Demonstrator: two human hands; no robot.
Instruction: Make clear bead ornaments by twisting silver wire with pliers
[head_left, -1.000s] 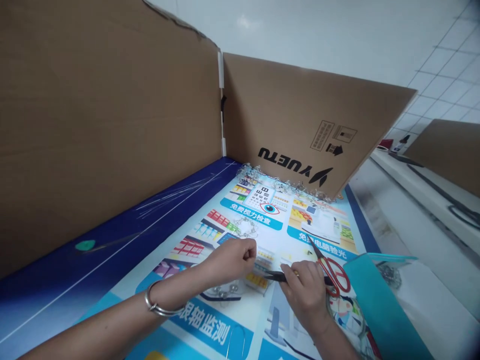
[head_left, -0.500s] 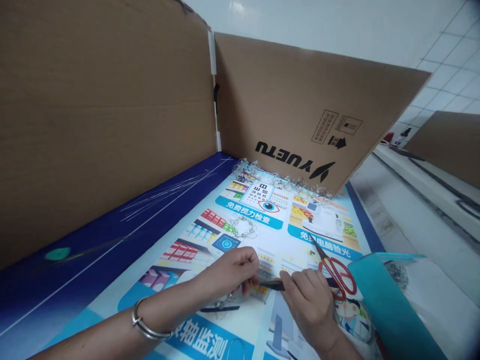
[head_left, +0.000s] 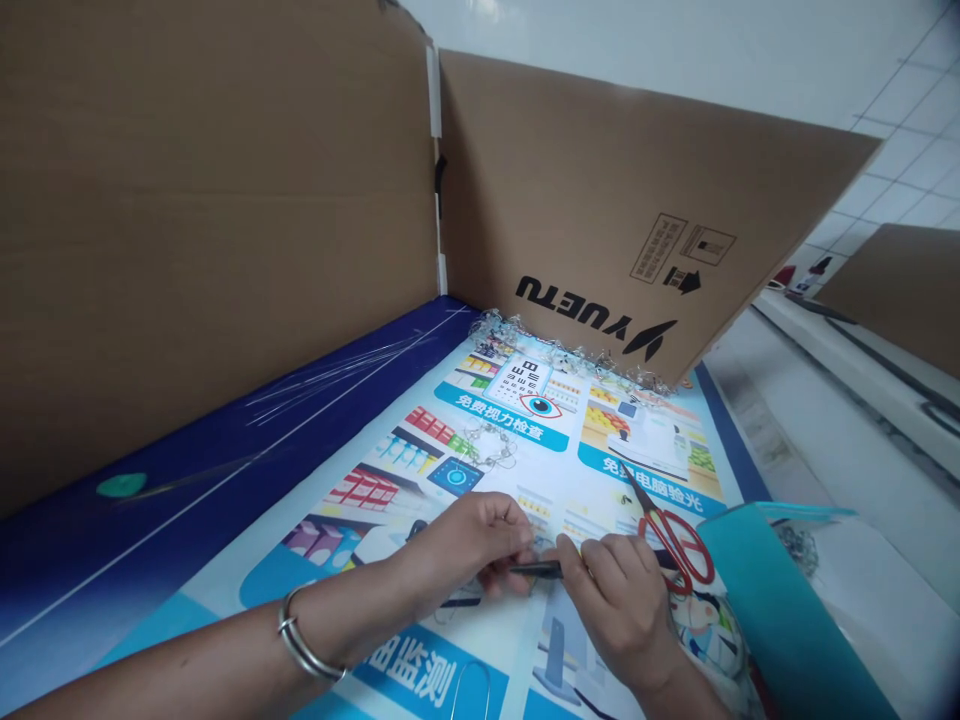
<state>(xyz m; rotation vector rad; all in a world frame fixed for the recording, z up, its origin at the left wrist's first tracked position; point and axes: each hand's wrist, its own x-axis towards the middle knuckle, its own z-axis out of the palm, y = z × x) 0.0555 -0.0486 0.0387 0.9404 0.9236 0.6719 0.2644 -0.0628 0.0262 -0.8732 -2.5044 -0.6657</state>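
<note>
My right grip is closed narrowly around a slim black-handled tool, its tip pointing left toward my left grip. The left fingers curl in tight just beside that tip, but whatever they may be pinching is too small to make out. A metal bangle circles my left wrist. Just right of my right grip lie red-handled scissors, their blades pointing away from me. Beside them, a teal folder leans at a tilt, with a metal chain just past it. Both hands are over a printed poster. Farther along it lies a loop of beaded chain, and crinkled clear strands line its far edge. Beyond stand a left cardboard panel and a YUETU cardboard panel.
</note>
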